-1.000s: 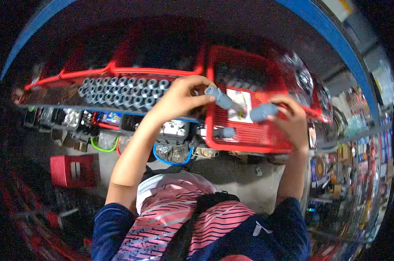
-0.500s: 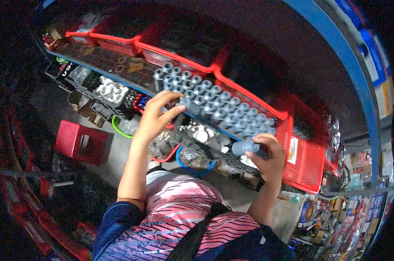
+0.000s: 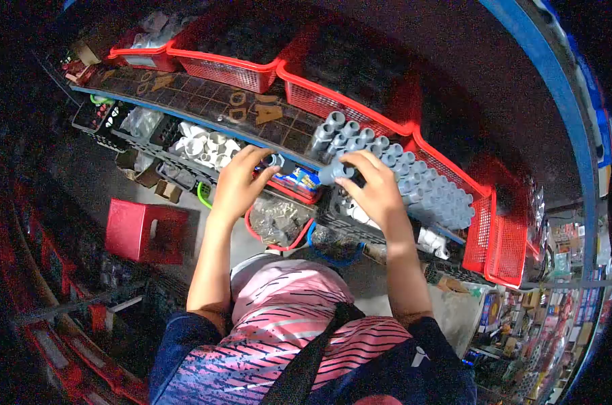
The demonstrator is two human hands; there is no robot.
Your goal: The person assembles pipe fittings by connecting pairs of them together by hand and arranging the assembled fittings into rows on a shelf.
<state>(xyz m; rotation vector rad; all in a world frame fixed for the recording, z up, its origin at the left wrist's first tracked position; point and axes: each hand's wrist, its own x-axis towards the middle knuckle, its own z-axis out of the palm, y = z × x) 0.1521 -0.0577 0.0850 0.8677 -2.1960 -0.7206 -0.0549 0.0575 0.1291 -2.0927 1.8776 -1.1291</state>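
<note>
Left fitting, a grey tube, is sitting in the left hand, just off the centre of the head view toward 11 o'clock. That hand is reaching in from 7 o'clock, and its thumb and fingers are closing narrowly around the piece, the round mouth facing toward the palm. The right fitting, grey too, is lying near it toward 1 o'clock, apart from it, and the right hand is holding it in a similar narrow pinch, reaching in from 5 o'clock. Both pieces are hovering in front of the blue edge of a long shelf. Toward 2 and 3 o'clock, close rows of grey tubes are standing on the shelf, open ends up, beyond the right hand. Brown cut-outs are lying flat on it toward 11 o'clock, and red baskets are lining its far side. Beneath the shelf edge, a black crate is holding white parts toward 10 o'clock, and a red bin is holding blue packets just under the fittings. A round red-rimmed tub is sitting below toward 8 o'clock, and a red stool is standing on the floor toward 9 o'clock.
</note>
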